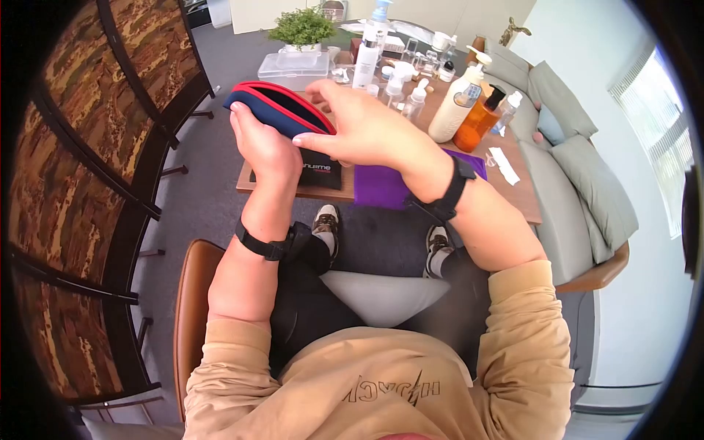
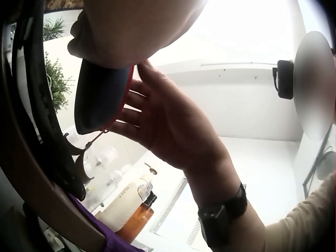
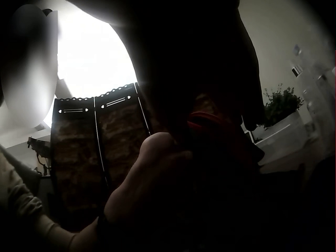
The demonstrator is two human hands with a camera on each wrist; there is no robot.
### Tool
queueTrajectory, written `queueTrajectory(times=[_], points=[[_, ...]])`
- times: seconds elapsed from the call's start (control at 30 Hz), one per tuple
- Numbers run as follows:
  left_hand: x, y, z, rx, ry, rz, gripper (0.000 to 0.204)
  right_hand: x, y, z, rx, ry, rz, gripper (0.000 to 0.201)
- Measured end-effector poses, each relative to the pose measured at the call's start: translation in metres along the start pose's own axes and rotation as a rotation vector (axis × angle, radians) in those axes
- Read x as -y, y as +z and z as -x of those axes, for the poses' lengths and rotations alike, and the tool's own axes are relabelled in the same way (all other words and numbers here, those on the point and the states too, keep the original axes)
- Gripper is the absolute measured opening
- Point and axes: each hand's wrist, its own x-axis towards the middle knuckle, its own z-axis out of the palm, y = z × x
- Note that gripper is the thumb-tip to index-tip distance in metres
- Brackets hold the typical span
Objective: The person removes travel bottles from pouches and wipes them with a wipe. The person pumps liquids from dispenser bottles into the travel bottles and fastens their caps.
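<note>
A navy blue pouch with a red zip edge is held up over the near edge of the wooden table. My left hand grips it from below, fingers curled round its body. My right hand reaches across from the right and lies over its open top. In the left wrist view the right hand shows straight fingers laid against the pouch's red rim. The right wrist view is dark; only the red edge of the pouch and the left hand show.
On the table lie a purple cloth and a black printed packet. Further back stand a white pump bottle, an amber bottle, several spray bottles, a clear box and a plant. Grey sofa right, folding screen left.
</note>
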Motion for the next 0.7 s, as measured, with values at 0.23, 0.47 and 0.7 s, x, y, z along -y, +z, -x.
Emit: queueTrajectory(times=[0.23, 0.47, 0.7], points=[[-0.001, -0.007, -0.011, -0.051, -0.006, -0.099, 0.044, -0.038, 0.027, -0.048, 0.103, 0.05, -0.085, 0.036], [0.0, -0.009, -0.014, -0.187, 0.073, -0.335, 0.055, -0.073, 0.06, -0.076, 0.063, 0.124, 0.285, 0.034], [0.001, -0.01, -0.012, -0.161, 0.102, -0.346, 0.052, -0.094, 0.07, -0.066, 0.256, 0.223, 0.297, 0.039]])
